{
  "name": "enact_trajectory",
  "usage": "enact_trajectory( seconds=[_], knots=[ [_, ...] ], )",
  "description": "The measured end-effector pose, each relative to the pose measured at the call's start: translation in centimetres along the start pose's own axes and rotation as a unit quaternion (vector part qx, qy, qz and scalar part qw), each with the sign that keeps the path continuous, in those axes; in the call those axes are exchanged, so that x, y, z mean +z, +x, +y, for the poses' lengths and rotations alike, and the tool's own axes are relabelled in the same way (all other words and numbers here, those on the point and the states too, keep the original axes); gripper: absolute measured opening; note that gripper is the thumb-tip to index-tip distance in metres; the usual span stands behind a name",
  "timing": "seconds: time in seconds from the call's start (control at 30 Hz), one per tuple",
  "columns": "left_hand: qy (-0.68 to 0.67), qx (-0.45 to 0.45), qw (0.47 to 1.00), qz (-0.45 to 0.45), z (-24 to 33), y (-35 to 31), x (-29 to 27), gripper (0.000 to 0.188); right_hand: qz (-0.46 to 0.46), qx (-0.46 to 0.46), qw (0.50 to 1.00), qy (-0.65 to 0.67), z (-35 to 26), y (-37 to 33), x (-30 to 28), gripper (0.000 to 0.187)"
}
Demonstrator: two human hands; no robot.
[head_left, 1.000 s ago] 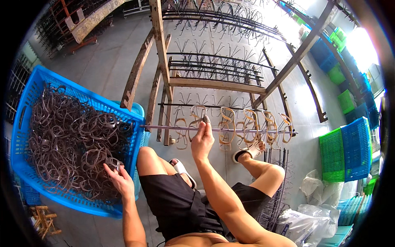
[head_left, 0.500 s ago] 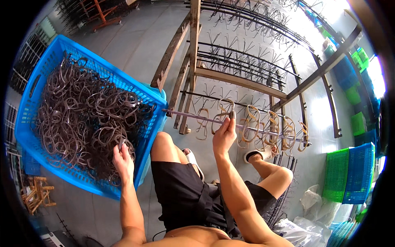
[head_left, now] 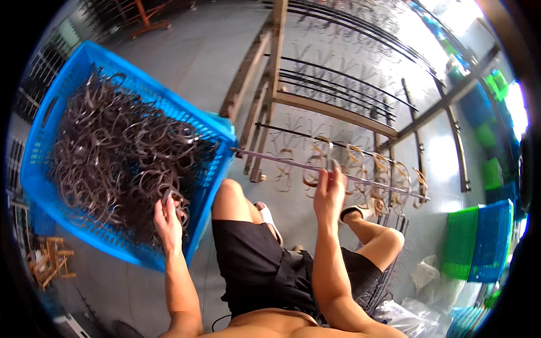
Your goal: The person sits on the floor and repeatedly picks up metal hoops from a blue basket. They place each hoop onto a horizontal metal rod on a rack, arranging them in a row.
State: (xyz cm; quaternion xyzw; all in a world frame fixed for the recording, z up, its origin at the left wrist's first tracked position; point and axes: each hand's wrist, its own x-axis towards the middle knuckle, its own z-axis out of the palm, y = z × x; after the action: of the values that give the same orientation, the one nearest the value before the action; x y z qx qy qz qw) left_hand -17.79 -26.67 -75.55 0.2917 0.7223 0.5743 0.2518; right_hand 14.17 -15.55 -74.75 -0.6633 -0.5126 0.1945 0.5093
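Observation:
My left hand (head_left: 168,223) is at the near right corner of a blue plastic basket (head_left: 132,256). Its fingers are closed on a dark looped piece like an eyeglass frame (head_left: 179,204), at the edge of a tangled heap of similar dark brown frames (head_left: 107,152). My right hand (head_left: 329,194) is raised at a long thin rod (head_left: 270,158), fingers close together and slightly blurred. One fingertip looks dark. What they pinch, if anything, is hidden. Tan eyeglass frames (head_left: 401,176) hang in a row along the rod, mostly right of this hand.
A metal rack (head_left: 338,114) with rows of wire-hooked bars (head_left: 338,79) stands ahead. Green (head_left: 459,242) and blue baskets (head_left: 490,242) are stacked at right, near clear plastic bags (head_left: 411,318). A small wooden stool (head_left: 53,262) stands at far left.
My right hand has moved right along the rod and slightly down, its fingers now pointing more upward. My left hand stays at the heap. The whole view has shifted slightly.

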Motion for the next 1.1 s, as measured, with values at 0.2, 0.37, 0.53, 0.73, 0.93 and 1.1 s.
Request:
enact_trajectory(
  seconds=[0.2,0.37,0.53,0.73,0.93,1.1],
  knots=[
    [-0.176,-0.097,0.979,0.018,1.4,1.5,-2.1,0.017,-0.355,-0.162,0.913,0.118,-4.5,-8.6,6.5,0.040],
    [-0.246,-0.142,0.959,0.013,1.9,2.2,-2.3,0.020,-0.582,0.023,0.754,0.304,-6.0,-15.7,16.0,0.031],
    [-0.231,-0.139,0.963,-0.021,1.9,2.2,-2.2,0.023,-0.538,0.286,0.629,0.482,-5.8,-17.6,17.6,0.018],
    [0.086,0.020,0.996,0.009,1.4,1.5,-0.4,0.029,-0.482,0.163,0.807,0.300,-3.0,-16.5,17.0,0.017],
    [0.087,0.058,0.994,0.014,-0.2,1.3,-0.2,0.030,-0.453,0.006,0.843,0.288,-6.4,-16.7,15.4,0.043],
    [0.027,-0.001,0.999,-0.041,0.9,2.5,-1.1,0.030,-0.498,0.084,0.814,0.288,-6.2,-16.2,17.4,0.044]
  ],
)
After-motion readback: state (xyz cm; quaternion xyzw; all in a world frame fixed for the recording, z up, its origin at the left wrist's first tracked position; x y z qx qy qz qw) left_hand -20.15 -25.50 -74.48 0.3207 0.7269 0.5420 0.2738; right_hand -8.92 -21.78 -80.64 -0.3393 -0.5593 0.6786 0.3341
